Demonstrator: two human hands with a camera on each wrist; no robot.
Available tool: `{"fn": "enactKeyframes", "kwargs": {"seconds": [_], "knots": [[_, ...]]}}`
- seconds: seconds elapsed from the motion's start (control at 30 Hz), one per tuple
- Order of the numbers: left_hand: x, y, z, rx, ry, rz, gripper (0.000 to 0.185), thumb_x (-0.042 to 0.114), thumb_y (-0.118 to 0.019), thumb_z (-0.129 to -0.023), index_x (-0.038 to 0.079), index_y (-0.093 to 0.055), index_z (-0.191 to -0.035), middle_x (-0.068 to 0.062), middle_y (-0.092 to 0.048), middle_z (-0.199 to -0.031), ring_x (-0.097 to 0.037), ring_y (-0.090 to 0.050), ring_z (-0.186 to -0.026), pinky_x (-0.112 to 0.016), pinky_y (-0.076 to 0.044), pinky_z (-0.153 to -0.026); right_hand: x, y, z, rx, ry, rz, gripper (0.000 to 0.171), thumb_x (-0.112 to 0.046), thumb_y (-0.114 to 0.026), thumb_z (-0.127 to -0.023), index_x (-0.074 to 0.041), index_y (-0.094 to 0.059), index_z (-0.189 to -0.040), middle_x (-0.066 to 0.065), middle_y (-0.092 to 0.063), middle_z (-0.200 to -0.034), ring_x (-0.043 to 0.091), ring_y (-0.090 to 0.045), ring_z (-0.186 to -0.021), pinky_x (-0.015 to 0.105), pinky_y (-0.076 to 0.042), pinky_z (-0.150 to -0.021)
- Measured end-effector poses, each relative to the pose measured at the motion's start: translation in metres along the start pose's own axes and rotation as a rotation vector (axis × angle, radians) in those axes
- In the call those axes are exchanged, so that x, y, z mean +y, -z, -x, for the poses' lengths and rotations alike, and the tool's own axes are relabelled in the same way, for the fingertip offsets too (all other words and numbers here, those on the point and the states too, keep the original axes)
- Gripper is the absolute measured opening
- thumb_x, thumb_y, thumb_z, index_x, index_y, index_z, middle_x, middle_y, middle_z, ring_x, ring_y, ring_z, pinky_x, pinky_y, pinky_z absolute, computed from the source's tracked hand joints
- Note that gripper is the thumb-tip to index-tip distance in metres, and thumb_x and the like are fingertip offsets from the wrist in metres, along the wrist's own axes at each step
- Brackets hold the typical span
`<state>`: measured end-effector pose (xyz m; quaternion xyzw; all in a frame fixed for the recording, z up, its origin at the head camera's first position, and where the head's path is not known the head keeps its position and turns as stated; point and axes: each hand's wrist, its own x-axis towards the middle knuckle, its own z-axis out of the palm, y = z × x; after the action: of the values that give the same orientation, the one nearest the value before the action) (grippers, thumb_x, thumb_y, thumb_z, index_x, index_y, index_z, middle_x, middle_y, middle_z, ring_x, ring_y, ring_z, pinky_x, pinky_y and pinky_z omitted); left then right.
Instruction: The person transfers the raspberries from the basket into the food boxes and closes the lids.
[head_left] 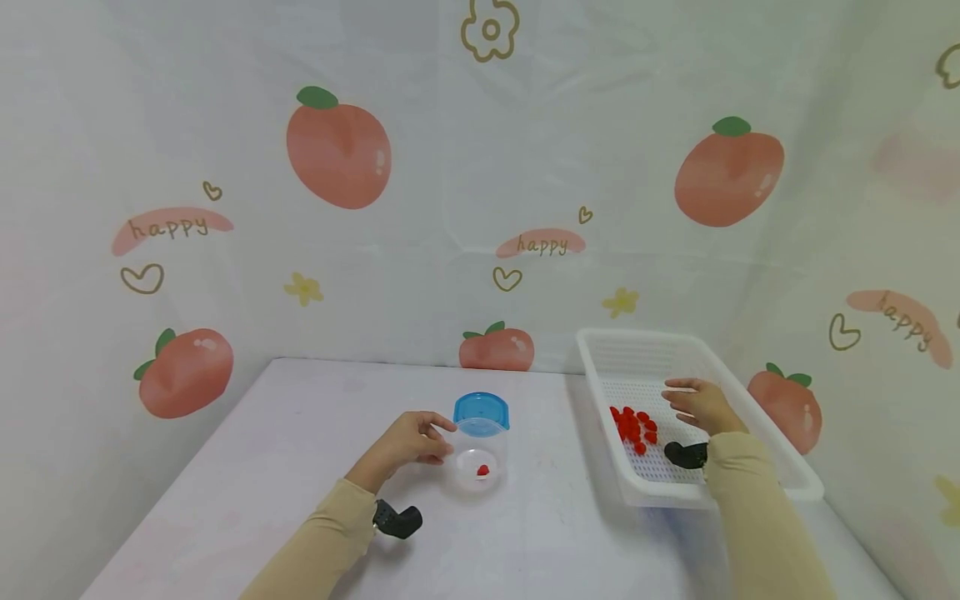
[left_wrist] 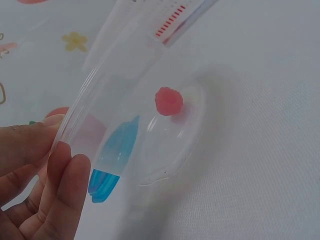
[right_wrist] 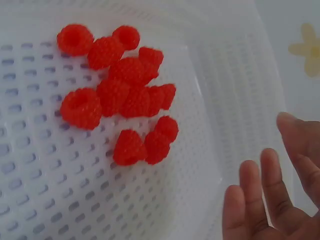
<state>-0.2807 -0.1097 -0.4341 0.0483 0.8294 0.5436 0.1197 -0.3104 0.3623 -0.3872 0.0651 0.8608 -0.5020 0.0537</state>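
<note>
My left hand (head_left: 411,440) pinches the near-left rim of a clear round plastic tub (left_wrist: 117,75), thumb on one side of the wall and fingers on the other. One red raspberry (left_wrist: 169,101) lies on the tub's bottom. Over a white plastic basket (head_left: 660,493) at the right hovers my right hand (head_left: 701,406), its fingers loosely extended and holding nothing. Several red raspberries (right_wrist: 130,97) are clustered on the basket's slotted floor, towards its left side in the head view. They lie apart from the right fingertips (right_wrist: 250,172).
A translucent blue lid (head_left: 481,407) lies on the white tabletop (head_left: 337,392) just behind the tub. Beyond the table hangs a pale backdrop (head_left: 420,292) printed with fruit, hearts and flowers. Each wrist carries a small black camera (head_left: 399,521).
</note>
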Motion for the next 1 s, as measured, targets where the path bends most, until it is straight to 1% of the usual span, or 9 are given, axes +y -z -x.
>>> {"fn": "enactKeyframes", "kwargs": {"seconds": [0.03, 0.1, 0.17, 0.23, 0.37, 0.43, 0.53, 0.73, 1.0], "knots": [[0.000, 0.000, 0.000, 0.000, 0.000, 0.000, 0.031, 0.006, -0.075, -0.082, 0.003, -0.067, -0.112, -0.009, -0.061, -0.083, -0.016, -0.063, -0.067, -0.030, -0.060, -0.068, 0.001, 0.000, 0.000, -0.012, -0.006, 0.010, 0.057, -0.022, -0.057, -0.097, 0.011, -0.036, -0.138, 0.015, -0.062, -0.120, 0.035, -0.057, -0.113, 0.030, -0.056, -0.085], [0.000, 0.000, 0.000, 0.000, 0.002, 0.001, 0.031, 0.006, -0.075, -0.082, 0.002, -0.067, -0.112, -0.009, -0.061, -0.083, -0.016, -0.063, -0.067, -0.030, -0.060, -0.068, 0.003, 0.000, -0.002, -0.034, -0.019, 0.029, 0.055, -0.020, -0.058, -0.096, 0.012, -0.038, -0.137, 0.007, -0.065, -0.110, 0.026, -0.061, -0.100, 0.028, -0.056, -0.080], [0.000, 0.001, 0.000, -0.001, 0.003, 0.001, 0.031, 0.006, -0.075, -0.082, 0.002, -0.067, -0.112, -0.009, -0.061, -0.083, -0.016, -0.063, -0.067, -0.030, -0.060, -0.068, 0.004, -0.001, -0.003, -0.063, -0.034, 0.035, 0.054, -0.018, -0.059, -0.096, 0.012, -0.039, -0.135, 0.000, -0.066, -0.100, 0.020, -0.061, -0.089, 0.028, -0.056, -0.078], [0.000, 0.001, 0.001, -0.004, 0.002, 0.000, 0.032, 0.007, -0.075, -0.082, 0.002, -0.066, -0.113, -0.009, -0.061, -0.083, -0.016, -0.063, -0.068, -0.030, -0.060, -0.068, 0.006, -0.003, -0.005, -0.094, -0.056, 0.060, 0.050, -0.016, -0.059, -0.095, 0.012, -0.042, -0.133, 0.001, -0.066, -0.098, 0.017, -0.060, -0.084, 0.030, -0.056, -0.079], [0.000, 0.001, 0.001, -0.005, 0.001, -0.002, 0.032, 0.007, -0.075, -0.082, 0.003, -0.066, -0.113, -0.009, -0.061, -0.083, -0.016, -0.063, -0.067, -0.030, -0.060, -0.068, 0.010, -0.008, -0.007, -0.155, -0.106, 0.144, 0.042, -0.013, -0.060, -0.093, 0.010, -0.049, -0.127, 0.013, -0.065, -0.104, 0.021, -0.061, -0.088, 0.035, -0.056, -0.080], [-0.001, 0.001, 0.001, -0.004, 0.000, -0.003, 0.032, 0.008, -0.075, -0.082, 0.003, -0.067, -0.113, -0.009, -0.061, -0.083, -0.016, -0.063, -0.067, -0.030, -0.060, -0.068, 0.010, -0.009, -0.007, -0.183, -0.120, 0.186, 0.038, -0.011, -0.060, -0.092, 0.010, -0.052, -0.124, 0.016, -0.064, -0.106, 0.022, -0.062, -0.089, 0.036, -0.056, -0.079], [-0.002, 0.001, 0.001, -0.006, -0.002, 0.000, 0.032, 0.007, -0.075, -0.082, 0.003, -0.066, -0.113, -0.009, -0.061, -0.083, -0.016, -0.063, -0.067, -0.030, -0.060, -0.068, 0.011, -0.011, -0.007, -0.211, -0.126, 0.229, 0.036, -0.009, -0.060, -0.091, 0.010, -0.054, -0.121, 0.015, -0.065, -0.104, 0.023, -0.062, -0.089, 0.035, -0.056, -0.076], [-0.002, 0.001, 0.000, -0.008, -0.004, -0.004, 0.032, 0.008, -0.075, -0.082, 0.003, -0.066, -0.113, -0.009, -0.061, -0.084, -0.015, -0.064, -0.068, -0.030, -0.060, -0.069, 0.013, -0.011, -0.006, -0.233, -0.124, 0.258, 0.034, -0.007, -0.061, -0.089, 0.010, -0.055, -0.118, 0.013, -0.065, -0.103, 0.022, -0.061, -0.086, 0.032, -0.053, -0.073], [0.001, -0.001, 0.000, 0.004, 0.009, -0.009, 0.031, 0.008, -0.075, -0.082, 0.004, -0.067, -0.112, -0.008, -0.061, -0.084, -0.016, -0.064, -0.068, -0.030, -0.060, -0.068, 0.010, -0.012, -0.004, -0.247, -0.144, 0.285, 0.027, -0.005, -0.063, -0.088, 0.009, -0.059, -0.111, 0.015, -0.064, -0.103, 0.025, -0.060, -0.088, 0.034, -0.052, -0.078]]}}
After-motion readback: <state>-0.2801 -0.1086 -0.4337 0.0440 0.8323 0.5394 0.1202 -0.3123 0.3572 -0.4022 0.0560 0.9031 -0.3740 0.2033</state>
